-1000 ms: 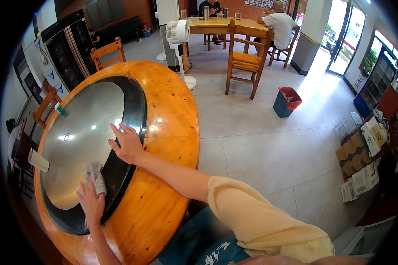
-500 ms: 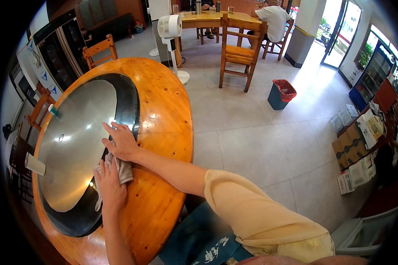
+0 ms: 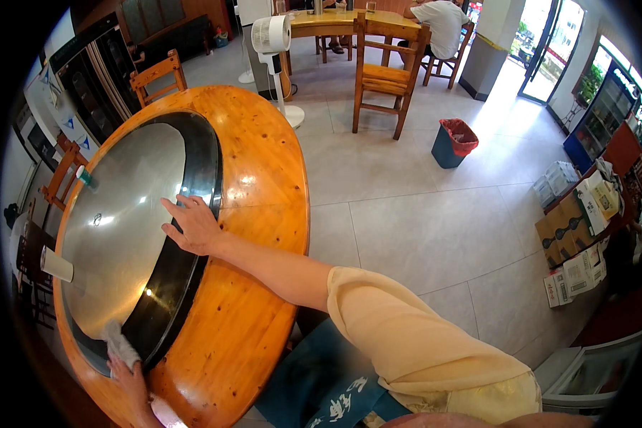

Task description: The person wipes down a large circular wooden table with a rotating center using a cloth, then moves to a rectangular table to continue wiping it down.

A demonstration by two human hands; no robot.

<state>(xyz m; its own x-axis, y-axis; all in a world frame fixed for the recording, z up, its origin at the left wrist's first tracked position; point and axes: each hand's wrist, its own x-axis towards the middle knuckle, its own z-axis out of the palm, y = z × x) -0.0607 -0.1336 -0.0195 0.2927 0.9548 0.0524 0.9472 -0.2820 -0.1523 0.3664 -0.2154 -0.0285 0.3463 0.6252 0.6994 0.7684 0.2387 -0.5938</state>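
Note:
A round wooden table carries a large shiny metal disc ringed by a black band. My right hand lies flat on the disc's right edge with its fingers spread over the black band, holding nothing. At the near edge my left hand presses a grey cloth onto the black band. Part of that hand is cut off by the picture's lower rim.
A paper cup and a small green-and-white thing sit at the disc's left side. Wooden chairs, a standing fan and a red-lined bin stand on the tiled floor beyond. A person sits at the far table. Cardboard boxes are stacked at the right.
My left hand has slid the cloth from beside my right hand back along the black band to the near edge. The right hand has stayed on the disc.

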